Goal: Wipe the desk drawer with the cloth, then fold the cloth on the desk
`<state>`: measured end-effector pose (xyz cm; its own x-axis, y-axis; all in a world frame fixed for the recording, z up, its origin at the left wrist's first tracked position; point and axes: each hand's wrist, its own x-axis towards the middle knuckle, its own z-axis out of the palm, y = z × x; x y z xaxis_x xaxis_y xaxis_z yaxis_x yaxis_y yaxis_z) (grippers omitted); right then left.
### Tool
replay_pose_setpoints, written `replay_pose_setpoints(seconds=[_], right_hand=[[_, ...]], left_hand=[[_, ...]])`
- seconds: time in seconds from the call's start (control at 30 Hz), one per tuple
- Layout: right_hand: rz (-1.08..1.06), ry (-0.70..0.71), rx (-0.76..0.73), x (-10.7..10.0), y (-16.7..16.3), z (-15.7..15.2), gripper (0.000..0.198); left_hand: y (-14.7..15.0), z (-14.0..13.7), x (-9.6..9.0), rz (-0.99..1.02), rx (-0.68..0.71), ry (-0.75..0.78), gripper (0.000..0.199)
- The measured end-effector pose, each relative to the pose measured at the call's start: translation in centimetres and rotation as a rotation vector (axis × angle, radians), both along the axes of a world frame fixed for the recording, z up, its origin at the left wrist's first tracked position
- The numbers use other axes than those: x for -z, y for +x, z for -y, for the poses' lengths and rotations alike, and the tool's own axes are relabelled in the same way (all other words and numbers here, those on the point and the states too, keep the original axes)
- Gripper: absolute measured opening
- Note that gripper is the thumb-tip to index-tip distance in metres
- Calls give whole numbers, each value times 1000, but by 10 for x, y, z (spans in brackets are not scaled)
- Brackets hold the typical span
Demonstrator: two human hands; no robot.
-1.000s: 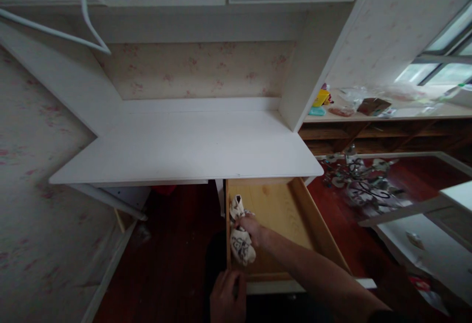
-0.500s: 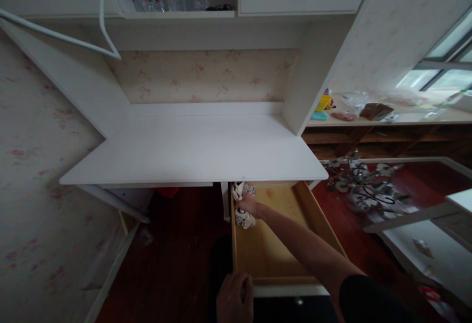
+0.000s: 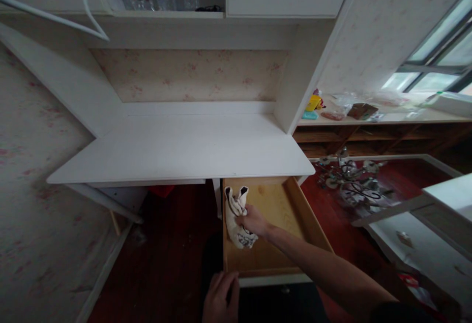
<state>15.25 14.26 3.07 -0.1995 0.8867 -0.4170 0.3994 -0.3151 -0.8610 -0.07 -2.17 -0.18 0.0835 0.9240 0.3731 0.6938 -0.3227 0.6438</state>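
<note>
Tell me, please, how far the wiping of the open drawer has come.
Done: the drawer stands pulled out, its wooden bottom bare. In hand: the right hand presses a cloth by the left wall; the left hand holds the front corner. Left: the right side, and shutting it.

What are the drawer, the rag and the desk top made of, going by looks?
Drawer: bare, light wood, probably pine; yellowish, grain visible inside.
Rag under the right hand: soft cloth, creased and crumpled, pale with a dark print.
Desk top: smooth matt white, likely painted or laminated board.
</note>
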Motion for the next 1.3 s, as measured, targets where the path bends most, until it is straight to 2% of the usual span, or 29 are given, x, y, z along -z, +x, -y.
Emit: replay_pose_setpoints(seconds=[0.1,0.23,0.3,0.4,0.5,0.6,0.8,0.9,1.3], right_hand=[[79,297,-123,-20,3,19,22],[124,659,-464,-28,-4,45,41],[171,768,-640,-22,-10,53,51],[256,905,-819,-6,-18,55,47],[324,1095,-916,12,-24,43,34],[393,1239,-953,25,-24,16,30],[544,1301,-893,34,-21,-52,31],[580,1306,-867,34,-23,-73,31],[553,1337,-806,37,-2,-66,36]], left_hand=[[-1,2,-4,-29,5,88,26],[-11,6,3,-180,77,209,24],[-16,8,10,-262,112,256,26],[-17,10,18,-293,107,283,28],[-12,11,23,-222,25,289,27],[-7,9,26,-149,-27,310,26],[-2,5,25,-110,-66,300,22],[-1,3,24,-101,-72,274,22],[-1,2,27,-58,-61,262,20]])
